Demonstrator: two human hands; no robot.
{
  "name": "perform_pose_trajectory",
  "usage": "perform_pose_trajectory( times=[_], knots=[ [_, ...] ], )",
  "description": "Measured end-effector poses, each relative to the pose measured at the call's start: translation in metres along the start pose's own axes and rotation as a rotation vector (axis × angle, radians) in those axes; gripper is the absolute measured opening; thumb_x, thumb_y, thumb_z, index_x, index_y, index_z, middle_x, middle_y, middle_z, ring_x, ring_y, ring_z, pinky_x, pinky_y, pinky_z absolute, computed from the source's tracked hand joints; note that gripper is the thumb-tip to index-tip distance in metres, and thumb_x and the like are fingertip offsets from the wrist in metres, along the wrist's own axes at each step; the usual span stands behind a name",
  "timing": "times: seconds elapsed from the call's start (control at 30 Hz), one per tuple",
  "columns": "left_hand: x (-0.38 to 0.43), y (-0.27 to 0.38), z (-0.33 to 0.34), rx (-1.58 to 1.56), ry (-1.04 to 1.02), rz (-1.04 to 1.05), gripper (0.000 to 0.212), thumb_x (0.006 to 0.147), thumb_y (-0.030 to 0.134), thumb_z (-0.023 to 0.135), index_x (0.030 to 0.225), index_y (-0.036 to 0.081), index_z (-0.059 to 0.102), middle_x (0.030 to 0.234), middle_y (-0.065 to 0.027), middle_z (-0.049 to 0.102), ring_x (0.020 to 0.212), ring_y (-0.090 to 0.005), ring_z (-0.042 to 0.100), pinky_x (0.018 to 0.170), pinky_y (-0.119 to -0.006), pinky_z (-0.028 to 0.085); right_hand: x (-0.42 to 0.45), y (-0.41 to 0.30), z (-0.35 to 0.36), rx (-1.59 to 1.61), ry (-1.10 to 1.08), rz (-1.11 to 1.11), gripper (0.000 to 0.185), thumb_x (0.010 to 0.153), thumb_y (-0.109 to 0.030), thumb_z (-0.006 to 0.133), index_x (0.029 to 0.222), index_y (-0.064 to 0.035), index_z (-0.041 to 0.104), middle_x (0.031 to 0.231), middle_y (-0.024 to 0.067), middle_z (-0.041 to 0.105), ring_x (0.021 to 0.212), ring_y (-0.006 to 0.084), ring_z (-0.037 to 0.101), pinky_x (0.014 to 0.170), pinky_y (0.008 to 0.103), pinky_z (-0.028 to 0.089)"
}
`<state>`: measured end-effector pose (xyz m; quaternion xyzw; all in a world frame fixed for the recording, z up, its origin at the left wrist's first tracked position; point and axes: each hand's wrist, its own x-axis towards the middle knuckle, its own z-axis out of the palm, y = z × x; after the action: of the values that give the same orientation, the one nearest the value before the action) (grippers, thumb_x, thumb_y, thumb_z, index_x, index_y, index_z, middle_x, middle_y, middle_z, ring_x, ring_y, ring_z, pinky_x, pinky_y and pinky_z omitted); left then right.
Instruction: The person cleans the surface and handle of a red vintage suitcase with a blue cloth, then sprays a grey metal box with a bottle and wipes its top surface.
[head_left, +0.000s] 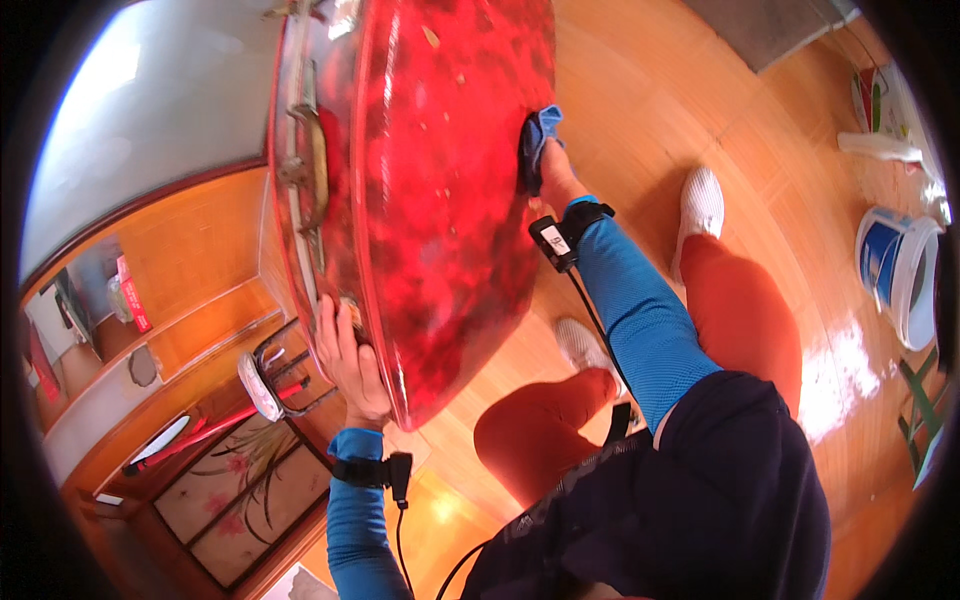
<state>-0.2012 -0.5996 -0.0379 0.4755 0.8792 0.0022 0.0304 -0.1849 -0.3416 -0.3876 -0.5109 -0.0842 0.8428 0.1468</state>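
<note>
A large red suitcase (450, 247) with dark mottled patches stands upright before me. Its worn carrying handle (321, 169) and metal trim are on the narrow side at the left. My left hand (354, 364) grips that narrow side close to the near corner, fingers laid over the edge. In my right hand (559, 171) is a blue cloth (538, 146), pressed on the right edge of the broad red face. The fingers of that hand are mostly hidden by the cloth.
Left of the suitcase are a wooden cabinet (202, 326) and a small metal-legged stool (261, 386). A white bucket (896, 277) stands at the far right on the glossy tiled floor (630, 67). Black cables (589, 300) hang from both wrist devices.
</note>
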Motion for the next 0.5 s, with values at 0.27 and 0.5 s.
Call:
perform_pose_trajectory(
  times=[0.27, 0.5],
  knots=[
    [0.006, 0.0, -0.003, -0.022, 0.05, 0.046, 0.058, 0.099, 0.041, 0.03, 0.141, 0.002, 0.041, 0.149, -0.022, 0.033, 0.137, -0.0413, 0.031, 0.112, -0.05, 0.021, 0.055, -0.152, 0.082, -0.059, -0.17, -0.368, 0.051, 0.091, -0.031, 0.042, 0.135, -0.0036, 0.047, 0.129, 0.013, 0.055, 0.117, 0.0285, 0.051, 0.1, 0.038, 0.039],
    [0.008, 0.002, -0.008, -0.041, 0.091, 0.024, 0.052, 0.097, 0.038, 0.036, 0.135, 0.006, 0.049, 0.147, -0.0199, 0.037, 0.134, -0.0423, 0.035, 0.11, -0.052, 0.023, 0.063, -0.237, 0.12, -0.089, -0.401, -0.45, 0.032, 0.097, -0.037, 0.042, 0.108, -0.0138, 0.062, 0.096, 0.0005, 0.065, 0.086, 0.0149, 0.06, 0.076, 0.0285, 0.047]
  ],
)
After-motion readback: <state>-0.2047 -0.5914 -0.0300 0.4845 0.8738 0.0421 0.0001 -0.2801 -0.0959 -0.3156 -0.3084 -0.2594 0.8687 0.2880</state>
